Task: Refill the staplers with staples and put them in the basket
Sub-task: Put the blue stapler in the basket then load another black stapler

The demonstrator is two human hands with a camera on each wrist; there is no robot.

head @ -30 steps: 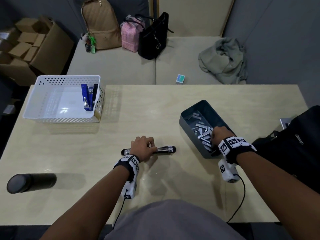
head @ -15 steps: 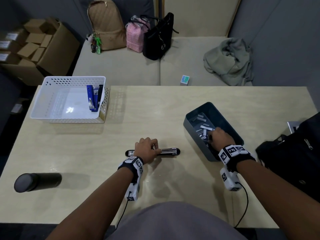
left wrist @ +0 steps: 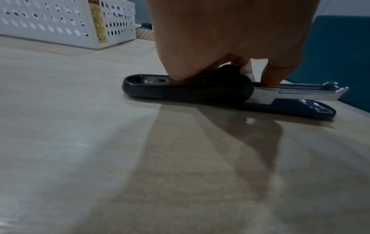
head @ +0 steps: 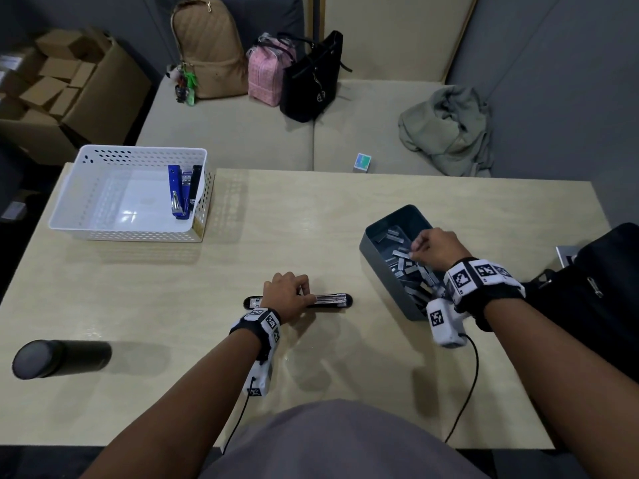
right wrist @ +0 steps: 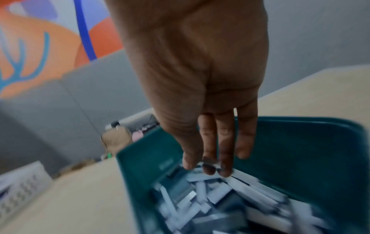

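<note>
Black stapler [head: 328, 301] — opened flat near table centre, long axis left-right, magazine pointing right | left hand [head: 285, 299] clamped on it | right hand [head: 436, 248] pinching staple strip [head: 411, 254] over teal bin [head: 377, 252] — far-left basket [head: 86, 188]

Right wrist view smeared by motion: grey staple strips [right wrist: 230, 194] in the teal plastic bin [right wrist: 300, 150] blur together; what the right hand [right wrist: 200, 79] pinches at its fingertips [right wrist: 208, 170] can't be made out. Left hand [left wrist: 230, 31] covers the middle of the opened black stapler [left wrist: 190, 90]. Black bag [head: 601, 288] cut by right edge.
</note>
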